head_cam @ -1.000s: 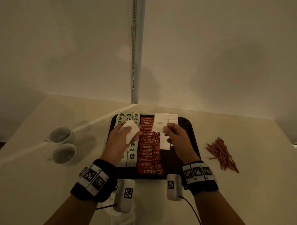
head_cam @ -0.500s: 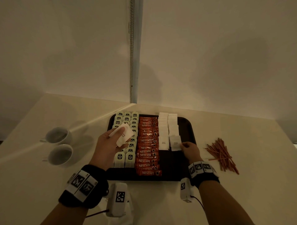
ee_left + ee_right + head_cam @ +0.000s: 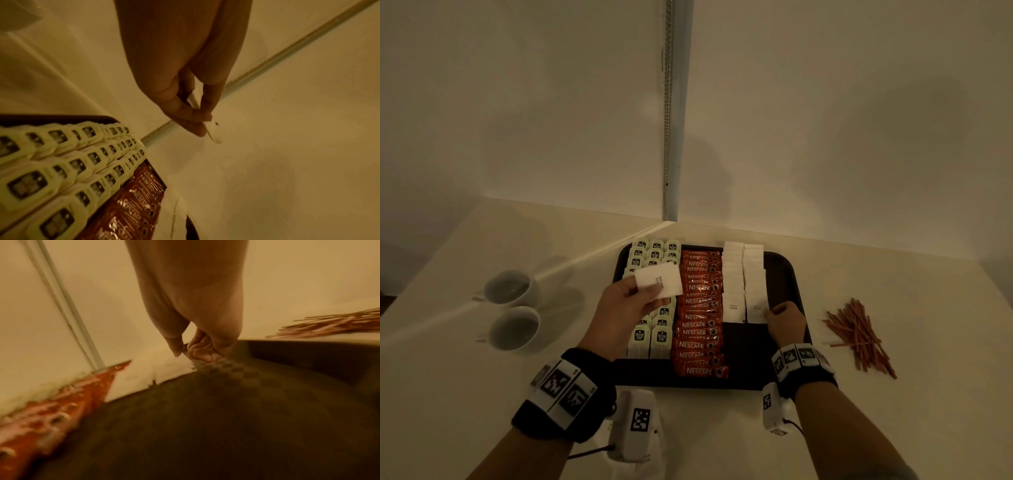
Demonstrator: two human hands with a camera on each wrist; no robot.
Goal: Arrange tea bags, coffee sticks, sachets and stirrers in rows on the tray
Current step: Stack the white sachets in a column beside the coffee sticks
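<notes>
A black tray point(image 3: 743, 356) holds rows of tea bags point(image 3: 650, 337), red coffee sticks point(image 3: 700, 329) and two columns of white sugar sachets point(image 3: 732, 274). My left hand point(image 3: 650, 291) hovers over the tea bags and pinches a small stack of sachets point(image 3: 661, 282), seen edge-on in the left wrist view point(image 3: 212, 134). My right hand point(image 3: 774, 311) is low on the tray. Its thumb and curled fingers point(image 3: 203, 353) pinch the right corner of the nearest sachet point(image 3: 756, 310) in the right column, which lies flat point(image 3: 170, 368). Red stirrers point(image 3: 859, 335) lie in a loose pile on the table.
Two white cups point(image 3: 512, 289) point(image 3: 515, 329) stand on the table left of the tray. The tray's near right part point(image 3: 226, 418) is bare. A wall corner with a metal strip point(image 3: 669, 137) rises just behind the tray.
My right hand left the stack in my left hand and went down to the right column's near end, where a sachet now lies. The left hand shifted slightly, still holding its stack.
</notes>
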